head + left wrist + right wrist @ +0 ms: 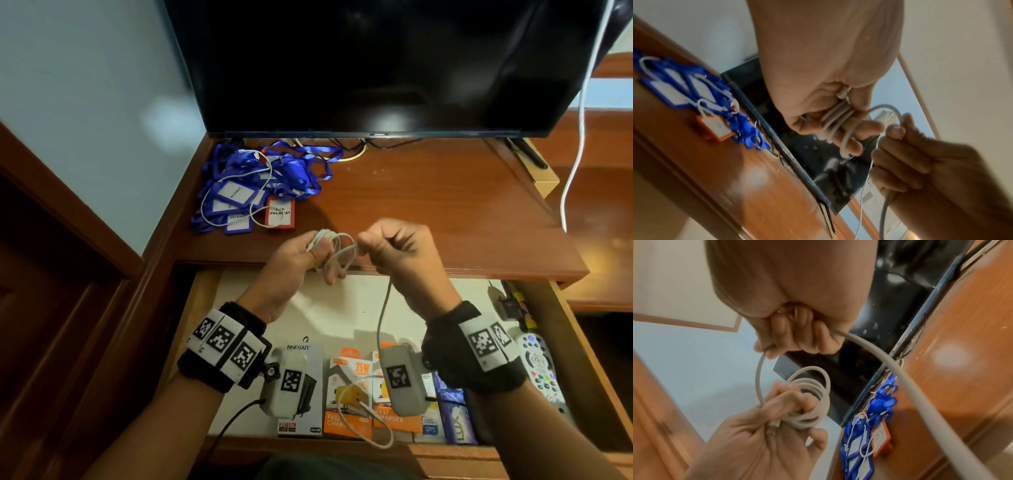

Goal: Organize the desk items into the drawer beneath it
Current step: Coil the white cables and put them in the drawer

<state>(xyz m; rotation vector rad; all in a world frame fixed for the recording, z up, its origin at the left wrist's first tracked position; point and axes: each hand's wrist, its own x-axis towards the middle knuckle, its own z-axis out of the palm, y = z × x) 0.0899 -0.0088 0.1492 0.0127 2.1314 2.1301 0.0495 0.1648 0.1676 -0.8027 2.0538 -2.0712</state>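
Observation:
A white charging cable (337, 248) is wound in several loops around the fingers of my left hand (308, 255), which grips the coil (835, 125) above the desk's front edge. My right hand (394, 248) is a fist around the free length of the cable (859, 345), just right of the coil. The loose tail (380, 329) hangs down over the open drawer (342, 308) and ends in a curl near its front. The plug end (772, 429) lies under my left thumb. A pile of blue lanyards with badge holders (260, 185) lies on the desk at the back left.
A dark monitor (376, 65) stands at the back of the wooden desk (445, 205). The drawer holds charger boxes (349, 394), a soap box (455, 411), a remote control (541, 366) and dark gear at the right. A white cord (579, 137) hangs at the right.

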